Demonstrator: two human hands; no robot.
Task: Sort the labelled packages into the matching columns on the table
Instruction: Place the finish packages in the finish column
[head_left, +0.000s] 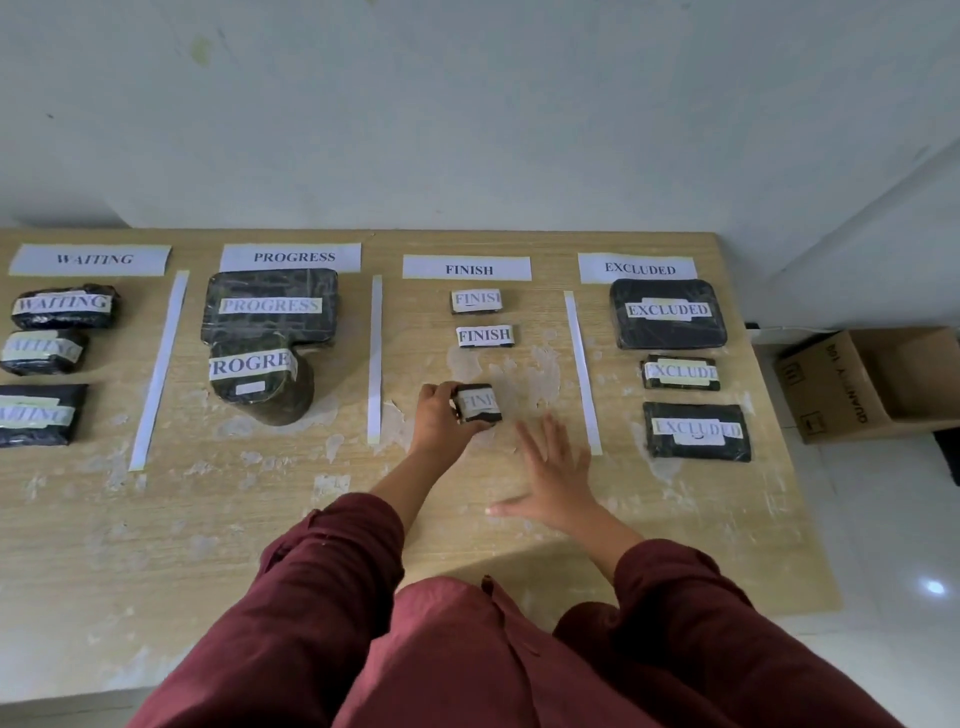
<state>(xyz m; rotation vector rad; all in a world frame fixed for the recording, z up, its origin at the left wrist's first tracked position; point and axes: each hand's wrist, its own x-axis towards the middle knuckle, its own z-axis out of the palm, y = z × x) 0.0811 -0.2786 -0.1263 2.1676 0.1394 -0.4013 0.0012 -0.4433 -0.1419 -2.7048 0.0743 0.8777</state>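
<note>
My left hand (439, 415) grips a small black package labelled FINISH (480, 404) from its left side, on the table in the FINISH column. Two other small FINISH packages (476, 301) (484, 335) lie above it, under the FINISH header sheet (466, 268). My right hand (553, 475) hovers flat just right of and below that package, fingers spread, holding nothing. Three WAITING packages (62, 306) fill the left column, two PROGRESS packages (270, 306) the second, three EXCLUDED packages (667, 312) the right one.
White paper strips (158, 371) (375, 358) (583, 371) divide the wooden table (208, 519) into columns. An open cardboard box (872, 384) stands on the floor to the right of the table. The wall runs behind the table's far edge.
</note>
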